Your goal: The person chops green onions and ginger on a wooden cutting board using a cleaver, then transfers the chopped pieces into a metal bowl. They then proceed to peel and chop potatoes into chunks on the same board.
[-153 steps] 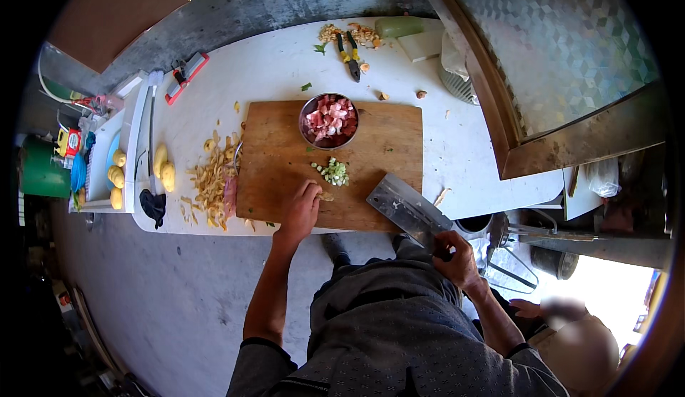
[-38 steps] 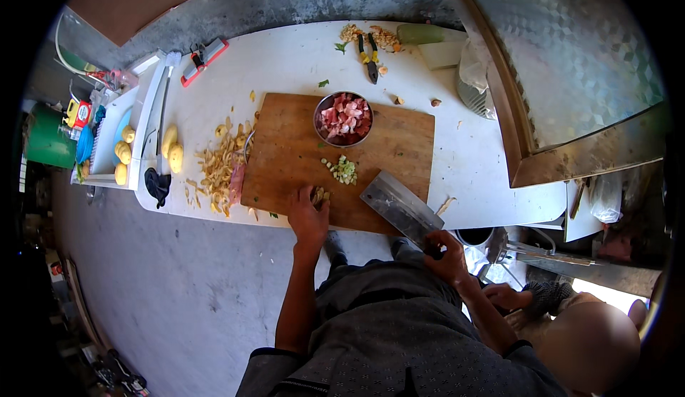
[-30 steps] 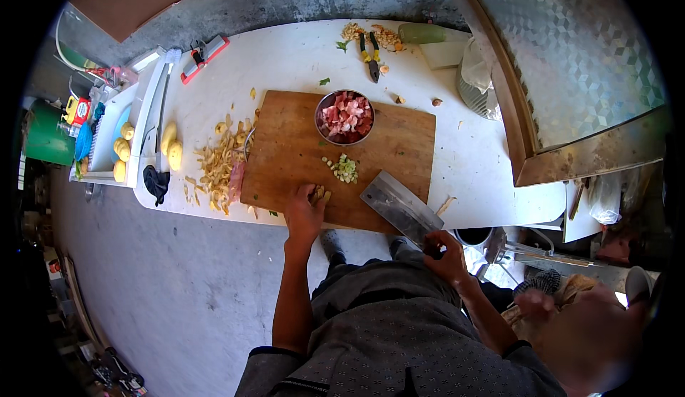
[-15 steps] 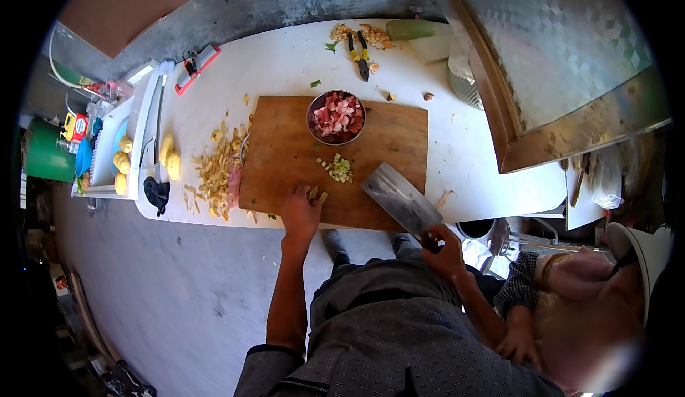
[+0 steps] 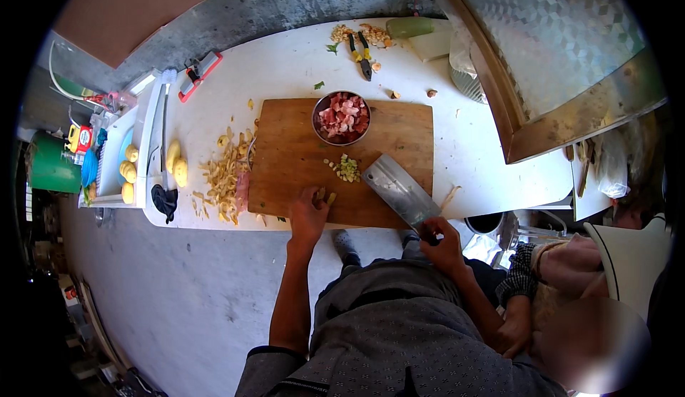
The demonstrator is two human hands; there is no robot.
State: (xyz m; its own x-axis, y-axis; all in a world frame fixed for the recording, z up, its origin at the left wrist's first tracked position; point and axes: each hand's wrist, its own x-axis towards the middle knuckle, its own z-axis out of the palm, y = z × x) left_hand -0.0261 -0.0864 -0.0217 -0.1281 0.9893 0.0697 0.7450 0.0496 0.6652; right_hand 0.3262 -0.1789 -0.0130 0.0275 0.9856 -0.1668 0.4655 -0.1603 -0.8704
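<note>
My left hand (image 5: 308,215) is closed at the near edge of the wooden cutting board (image 5: 285,133), its fingers pinching a small yellowish-brown piece. Another yellowish piece (image 5: 330,199) lies against the fingertips. A cleaver (image 5: 399,189) slants over the board's near right part, and my right hand (image 5: 441,240) grips its handle just off the board's edge. The blade's far end is beside a small heap of chopped pale green and white bits (image 5: 347,169). Behind that heap, a metal bowl (image 5: 319,134) of cut raw meat (image 5: 342,116) stands on the board.
Peelings (image 5: 227,172) lie left of the board, with peeled potatoes (image 5: 178,169) beyond. Pliers (image 5: 363,58) and a green gourd-like vegetable (image 5: 410,27) lie at the back. A framed glass panel (image 5: 556,47) overhangs the right side. Another person's hand (image 5: 514,333) is close to my right forearm.
The whole view has shifted slightly, so the table and board appear a little further right. My right hand and the cleaver have moved slightly left relative to the board; my left hand stays at its near edge.
</note>
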